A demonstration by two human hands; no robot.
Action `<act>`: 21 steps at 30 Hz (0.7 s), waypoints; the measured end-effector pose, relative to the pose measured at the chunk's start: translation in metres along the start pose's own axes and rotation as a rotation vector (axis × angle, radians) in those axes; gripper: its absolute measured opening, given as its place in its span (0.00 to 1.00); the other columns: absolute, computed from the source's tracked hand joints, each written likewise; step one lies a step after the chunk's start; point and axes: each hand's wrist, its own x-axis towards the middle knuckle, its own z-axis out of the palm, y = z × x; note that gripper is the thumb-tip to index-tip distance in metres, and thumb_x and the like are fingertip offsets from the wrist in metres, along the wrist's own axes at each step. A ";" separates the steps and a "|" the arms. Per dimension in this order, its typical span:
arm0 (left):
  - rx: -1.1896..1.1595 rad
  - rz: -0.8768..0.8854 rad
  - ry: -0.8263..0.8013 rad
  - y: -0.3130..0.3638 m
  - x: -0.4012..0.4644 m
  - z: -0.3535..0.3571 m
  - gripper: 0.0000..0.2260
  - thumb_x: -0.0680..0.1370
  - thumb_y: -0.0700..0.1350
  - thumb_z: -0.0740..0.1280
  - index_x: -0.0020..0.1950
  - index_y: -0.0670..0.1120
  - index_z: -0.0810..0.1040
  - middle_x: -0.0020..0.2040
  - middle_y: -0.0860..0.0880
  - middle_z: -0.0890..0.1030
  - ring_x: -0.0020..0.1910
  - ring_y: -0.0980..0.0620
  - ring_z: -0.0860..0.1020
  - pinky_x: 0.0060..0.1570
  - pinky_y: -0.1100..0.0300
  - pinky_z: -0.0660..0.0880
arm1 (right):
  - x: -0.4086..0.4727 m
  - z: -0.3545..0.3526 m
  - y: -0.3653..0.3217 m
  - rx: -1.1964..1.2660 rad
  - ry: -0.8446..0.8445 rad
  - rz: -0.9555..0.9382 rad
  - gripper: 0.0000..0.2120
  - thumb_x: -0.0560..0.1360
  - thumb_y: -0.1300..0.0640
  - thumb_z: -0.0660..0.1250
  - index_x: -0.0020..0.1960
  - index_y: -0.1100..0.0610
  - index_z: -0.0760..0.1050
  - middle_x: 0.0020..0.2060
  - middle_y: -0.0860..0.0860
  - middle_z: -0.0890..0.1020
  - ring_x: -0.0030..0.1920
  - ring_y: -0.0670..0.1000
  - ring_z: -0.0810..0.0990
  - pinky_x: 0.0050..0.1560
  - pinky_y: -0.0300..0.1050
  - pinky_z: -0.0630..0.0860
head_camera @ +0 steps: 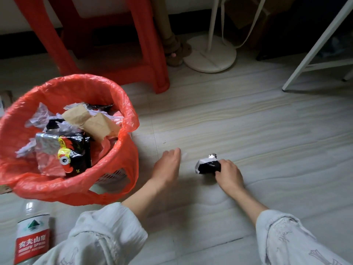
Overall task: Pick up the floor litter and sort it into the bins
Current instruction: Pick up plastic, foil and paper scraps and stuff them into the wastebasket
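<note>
both arms reach low: right hand [228,174] grips a crumpled black wrapper [208,165]; left hand [168,167] hovers loosely open, empty.

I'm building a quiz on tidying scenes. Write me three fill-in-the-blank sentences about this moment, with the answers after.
1. The right hand grips a crumpled black and silver ____ on the floor.
2. The bin is lined with a ____ plastic bag.
3. The plastic water bottle lies near the person's ____ sleeve.

Answers: wrapper; red; left
</note>
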 end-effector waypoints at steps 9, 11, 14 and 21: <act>-0.015 0.257 0.461 0.059 -0.007 -0.122 0.08 0.75 0.39 0.60 0.54 0.41 0.68 0.51 0.44 0.73 0.54 0.44 0.69 0.43 0.50 0.69 | -0.021 -0.100 -0.040 0.480 0.330 0.050 0.14 0.75 0.63 0.62 0.60 0.63 0.71 0.56 0.63 0.78 0.59 0.63 0.73 0.52 0.48 0.68; 0.007 0.264 0.632 0.054 -0.017 -0.155 0.07 0.75 0.41 0.61 0.52 0.41 0.69 0.49 0.43 0.74 0.52 0.43 0.70 0.38 0.51 0.67 | -0.030 -0.120 -0.065 0.538 0.360 -0.031 0.16 0.75 0.63 0.62 0.63 0.61 0.70 0.57 0.61 0.78 0.59 0.62 0.73 0.52 0.47 0.68; 0.004 0.132 0.781 0.015 -0.037 -0.192 0.06 0.75 0.42 0.60 0.50 0.41 0.68 0.47 0.42 0.74 0.50 0.42 0.70 0.37 0.56 0.60 | -0.048 -0.138 -0.114 0.651 0.377 -0.173 0.19 0.74 0.63 0.63 0.64 0.56 0.68 0.56 0.56 0.79 0.58 0.59 0.75 0.55 0.47 0.72; -0.017 -0.281 0.691 -0.112 -0.068 -0.212 0.08 0.76 0.41 0.60 0.53 0.38 0.70 0.53 0.38 0.76 0.54 0.39 0.71 0.50 0.48 0.68 | -0.060 -0.144 -0.229 0.529 0.219 -0.567 0.17 0.73 0.65 0.62 0.61 0.54 0.68 0.52 0.53 0.80 0.55 0.55 0.75 0.46 0.40 0.66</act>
